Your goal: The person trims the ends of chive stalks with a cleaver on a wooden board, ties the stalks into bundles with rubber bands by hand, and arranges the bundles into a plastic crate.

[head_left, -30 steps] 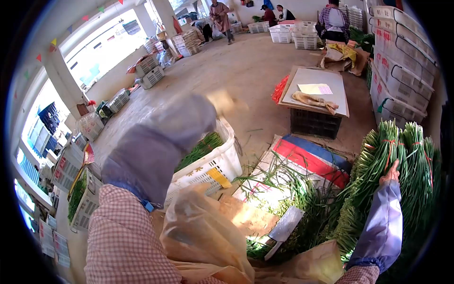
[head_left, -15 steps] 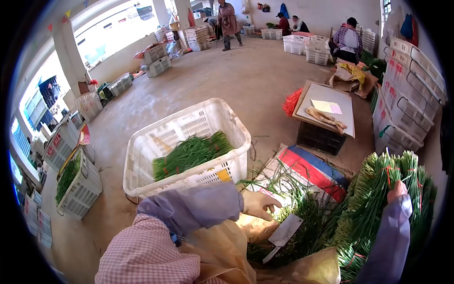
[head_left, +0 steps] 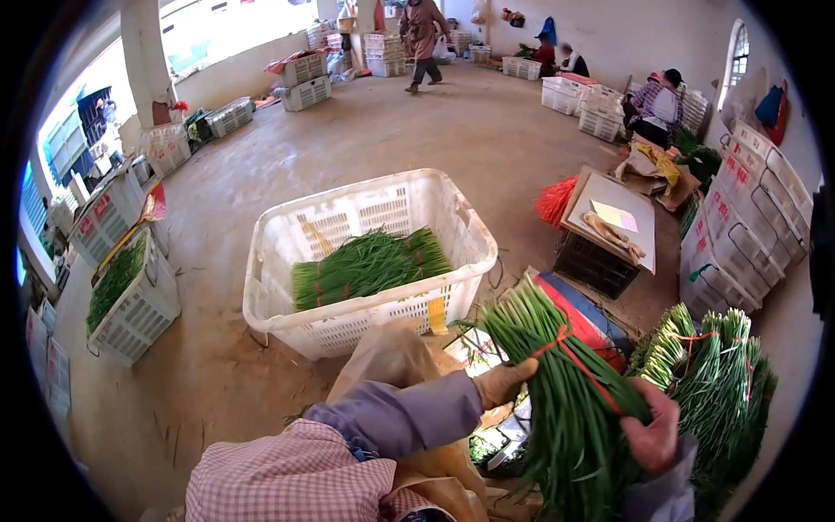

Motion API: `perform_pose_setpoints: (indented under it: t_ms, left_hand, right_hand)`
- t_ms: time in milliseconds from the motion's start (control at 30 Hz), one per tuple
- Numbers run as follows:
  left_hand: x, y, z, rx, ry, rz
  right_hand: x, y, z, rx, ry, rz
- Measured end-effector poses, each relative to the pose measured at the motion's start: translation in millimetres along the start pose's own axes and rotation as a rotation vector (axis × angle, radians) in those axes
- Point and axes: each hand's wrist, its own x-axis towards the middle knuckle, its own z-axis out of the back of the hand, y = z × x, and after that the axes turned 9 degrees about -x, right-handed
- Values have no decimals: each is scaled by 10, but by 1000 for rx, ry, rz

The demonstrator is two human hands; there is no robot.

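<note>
Between my two hands is a green bundle [head_left: 570,391] of long stems tied with red bands, its pale ends toward the upper left. My left hand [head_left: 506,383], in a tan glove, grips its left side near the band. Bare, my right hand [head_left: 652,428] closes round its right side. More tied bundles [head_left: 718,374] stand to the right. A white crate [head_left: 374,304] in front of me holds several tied green bundles [head_left: 370,268]. Below my left hand, the cleaver [head_left: 513,428] is partly hidden by the held bundle.
A board on a black crate [head_left: 613,217] carries a paper and a glove, with red strands [head_left: 554,202] beside it. Stacked crates [head_left: 739,217] stand right. Another crate of greens [head_left: 135,300] is at left. One person [head_left: 424,39] walks; others sit at the back.
A bundle has been lifted from the right-hand pile and is now in both hands. My left hand has moved right, from above the cleaver to the bundle. The view has shifted.
</note>
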Motion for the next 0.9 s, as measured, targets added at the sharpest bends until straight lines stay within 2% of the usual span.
perform_pose_setpoints:
  t_ms: [67,100,133,200,233,267,300,333,400,467,500,600,667,700,733,800,833,867,900]
  left_hand:
    - [-230,-306,114,-58,-47,-50]
    - [-298,-354,287,-151,-111,-23]
    - [-356,-480,257,-252,-101,-33]
    - [-489,-628,200,-115,-223,-176]
    - [-557,-674,94,-28,-276,-304]
    - [-630,-724,20,51,-324,-411]
    - [-685,-757,54,145,-316,-403]
    - [-768,-886,-155,110,-311,-296]
    - [-797,-923,-104,301,-304,-354]
    - [-843,-1030,-175,331,-249,-377]
    - [-886,-1104,-217,349,-225,-378]
    - [-988,-1308,-120,376,-160,-382]
    - [-1138,-1472,-92,359,-95,-416]
    - [-1233,-1528,-91,323,-114,-344]
    - [-1286,-1601,7,464,-94,-309]
    - [-1449,-1769,42,497,-71,-238]
    - [-1543,-1920,65,672,-49,-185]
    - [-1639,-2019,86,579,28,-151]
    - [-1804,-2051,353,314,-72,-53]
  right_hand:
    - [-16,-146,-419,-32,14,80]
    - [-23,-86,-584,-101,90,138]
    - [-42,-180,-785,-150,174,88]
    - [-3,-373,-949,-566,361,332]
    - [126,-529,-892,-499,384,353]
    - [226,-355,-872,-437,402,351]
    - [163,-212,-928,-117,154,105]
    - [240,-226,-940,4,90,55]
    - [294,170,-1219,231,10,166]
    - [460,46,-1601,-3,31,490]
    - [426,-149,-1776,-62,62,443]
    - [379,-361,-2235,452,141,276]
    - [399,-152,-2326,286,197,259]
    - [400,-41,-2358,202,219,247]
    - [399,16,-2463,213,168,164]
    - [443,23,-2671,245,132,223]
    - [439,66,-2713,79,63,331]
    - [434,184,-2782,110,40,298]
    - [444,194,-2836,-30,-6,402]
